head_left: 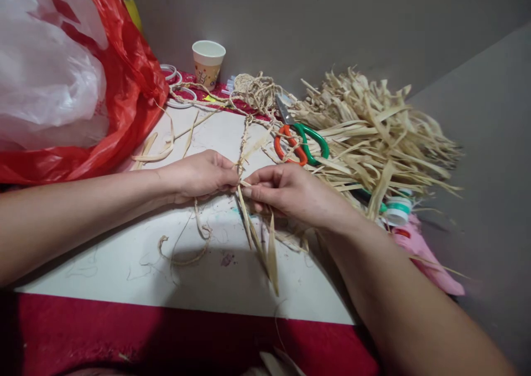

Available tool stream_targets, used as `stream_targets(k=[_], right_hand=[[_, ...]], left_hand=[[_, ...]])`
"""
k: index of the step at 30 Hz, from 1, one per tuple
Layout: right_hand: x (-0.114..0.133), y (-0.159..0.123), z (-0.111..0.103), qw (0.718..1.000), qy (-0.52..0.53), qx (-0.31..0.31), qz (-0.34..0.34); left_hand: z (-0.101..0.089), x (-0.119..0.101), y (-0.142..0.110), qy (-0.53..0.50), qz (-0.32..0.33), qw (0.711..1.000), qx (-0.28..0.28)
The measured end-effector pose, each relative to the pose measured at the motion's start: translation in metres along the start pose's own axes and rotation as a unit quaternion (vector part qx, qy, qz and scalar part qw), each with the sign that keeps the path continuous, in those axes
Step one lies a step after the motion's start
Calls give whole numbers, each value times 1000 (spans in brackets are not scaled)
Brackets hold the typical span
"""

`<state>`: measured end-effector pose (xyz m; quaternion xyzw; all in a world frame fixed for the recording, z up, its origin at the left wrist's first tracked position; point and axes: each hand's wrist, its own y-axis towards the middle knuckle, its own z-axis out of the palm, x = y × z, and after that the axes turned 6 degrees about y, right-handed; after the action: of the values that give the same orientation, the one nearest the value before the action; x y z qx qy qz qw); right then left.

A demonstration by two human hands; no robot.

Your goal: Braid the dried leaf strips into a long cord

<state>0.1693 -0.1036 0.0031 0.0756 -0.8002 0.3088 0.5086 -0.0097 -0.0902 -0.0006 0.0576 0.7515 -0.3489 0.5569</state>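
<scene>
My left hand (pixel 199 176) and my right hand (pixel 290 191) meet at the middle of a white board (pixel 124 254). Both pinch the same braid of dried straw strips (pixel 244 144), which runs away from my fingers toward the far side. Loose strip ends (pixel 265 243) hang down from the pinch onto the board. The fingers of both hands are closed on the strips.
A big pile of dried straw strips (pixel 373 132) lies at the right, with orange and green scissors (pixel 301 141) on its edge. A paper cup (pixel 207 61), white rings (pixel 178 88) and coiled braid (pixel 257 91) stand behind. A red and white plastic bag (pixel 70 77) fills the left.
</scene>
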Motion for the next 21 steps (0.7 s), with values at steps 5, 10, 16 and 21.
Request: stream_targets(k=[5,10,16,21], right_hand=[[2,-3,-3,999,37,-33,13],[9,-8,17,995,69,-66,6],[9,-13,32,990,-49,-124,-42],[2,-15,41,943,-250,-180,-125]], left_hand=[[2,0,-1,13,22,999,-19],[4,4,-1,2,48,998,-28],[5,7,-3,-20,43,998,-48],[7,3,-5,-54,23,997,-40]])
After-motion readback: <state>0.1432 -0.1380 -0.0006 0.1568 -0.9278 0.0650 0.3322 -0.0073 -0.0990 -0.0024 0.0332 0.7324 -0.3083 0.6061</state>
